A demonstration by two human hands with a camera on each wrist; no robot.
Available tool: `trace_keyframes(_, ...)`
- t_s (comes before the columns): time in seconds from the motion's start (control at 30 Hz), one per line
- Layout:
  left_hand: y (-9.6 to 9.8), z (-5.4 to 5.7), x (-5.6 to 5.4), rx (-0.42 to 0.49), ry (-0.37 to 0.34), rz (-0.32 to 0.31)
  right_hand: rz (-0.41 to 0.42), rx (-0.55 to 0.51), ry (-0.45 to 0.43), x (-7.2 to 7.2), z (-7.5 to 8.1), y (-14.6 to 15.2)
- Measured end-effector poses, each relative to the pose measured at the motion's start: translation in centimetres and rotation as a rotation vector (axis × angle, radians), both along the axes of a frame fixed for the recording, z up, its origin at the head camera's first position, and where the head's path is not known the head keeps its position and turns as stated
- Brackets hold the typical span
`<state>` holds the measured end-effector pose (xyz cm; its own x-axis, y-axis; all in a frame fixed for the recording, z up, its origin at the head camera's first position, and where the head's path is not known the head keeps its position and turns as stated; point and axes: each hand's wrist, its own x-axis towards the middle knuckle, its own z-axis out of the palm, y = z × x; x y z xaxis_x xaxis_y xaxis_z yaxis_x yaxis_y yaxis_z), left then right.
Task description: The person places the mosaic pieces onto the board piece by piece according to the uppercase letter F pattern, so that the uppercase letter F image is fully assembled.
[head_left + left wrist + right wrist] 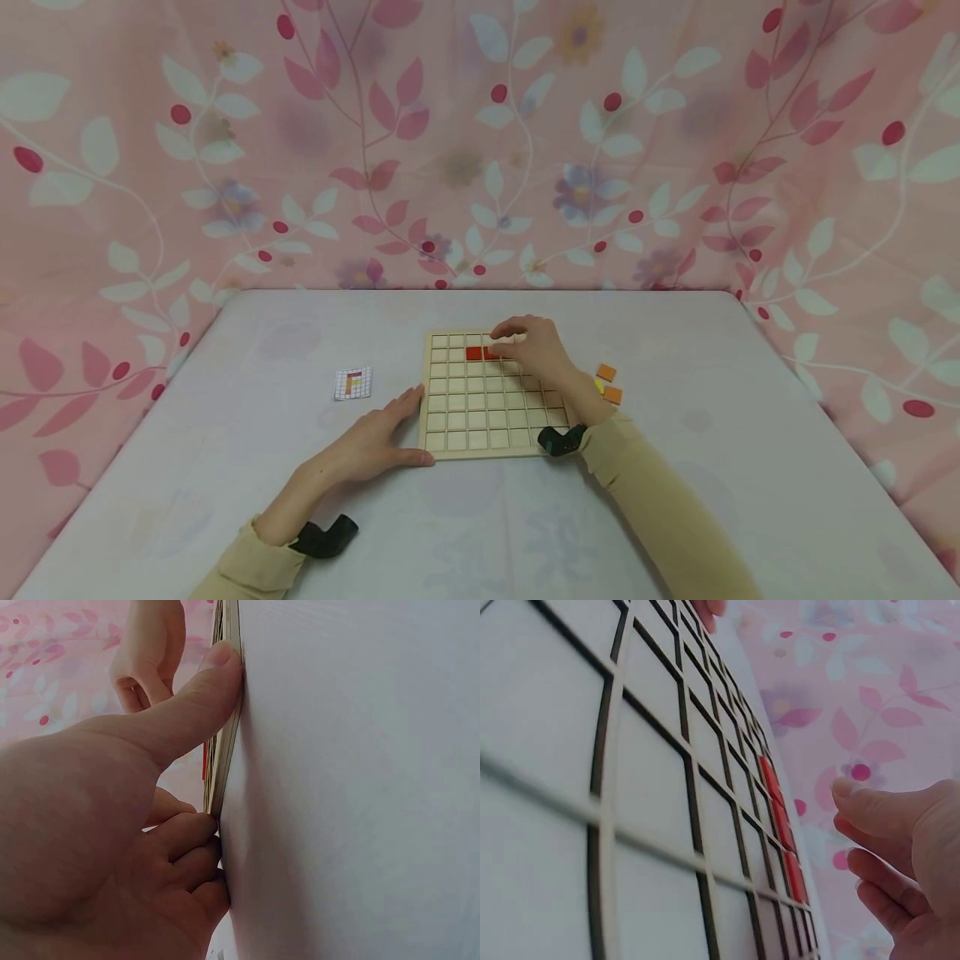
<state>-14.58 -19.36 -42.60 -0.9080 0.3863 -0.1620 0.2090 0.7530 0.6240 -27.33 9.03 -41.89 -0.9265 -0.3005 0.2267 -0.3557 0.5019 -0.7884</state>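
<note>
A square wooden grid board (477, 419) lies flat on the table. My left hand (367, 446) rests against its left side, thumb on the near left corner, the other fingers stretched along the edge. In the right wrist view, three red square tiles (782, 823) sit in a row in the board's cells. The head view shows one red tile (474, 353) fully; my right hand (543, 354) partly covers the rest. That hand hovers just above the row with fingers bent and apart from the tiles. Nothing shows between its thumb and fingers (885, 802).
Left of the board lies a small card (353, 383) printed with a coloured grid pattern. Two orange tiles (612, 395) and a yellow tile (599, 387), partly hidden by my right wrist, lie right of the board. A pink floral curtain (465, 167) hangs behind the table.
</note>
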Motion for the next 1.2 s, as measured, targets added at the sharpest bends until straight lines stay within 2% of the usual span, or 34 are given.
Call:
trace_keyframes(0.13,0.1,0.1,0.0,-0.012,0.000,0.000,-0.014,0.010,-0.020,0.5,0.3,2.4)
trace_keyframes(0.5,0.1,0.1,0.0,-0.007,0.001,0.008,-0.153,0.066,-0.037,2.1,-0.6,10.4)
trace_keyframes(0.67,0.2,0.1,0.0,-0.001,0.000,0.006,-0.183,0.066,-0.082,2.8,-0.9,13.0)
trace_keyframes(0.97,0.1,0.0,0.0,-0.007,0.009,-0.005,-0.225,0.103,-0.078,3.4,-1.5,15.8)
trace_keyframes(1.2,-0.1,0.0,0.0,-0.012,0.005,-0.007,-0.211,0.122,-0.159,3.4,-1.7,17.2)
